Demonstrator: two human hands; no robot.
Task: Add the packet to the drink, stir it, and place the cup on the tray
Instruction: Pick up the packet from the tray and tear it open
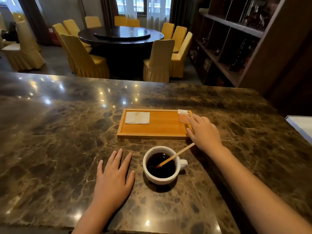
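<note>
A white cup (163,179) of dark drink stands on the marble counter, its handle to the right. A wooden stir stick (179,154) leans in it. Behind it lies a wooden tray (162,129). A small pale packet (183,116) rests in the tray's far right corner. My right hand (204,131) reaches over the tray's right end, with one fingertip touching the packet's right edge and the thumb on the tray. My left hand (113,178) lies flat on the counter, left of the cup, fingers apart.
A folded white napkin (137,117) lies at the tray's left end. The marble counter (59,141) stretches wide to the left. A white object's edge (300,127) shows at the far right. Beyond the counter stand a round table, yellow chairs and dark shelves.
</note>
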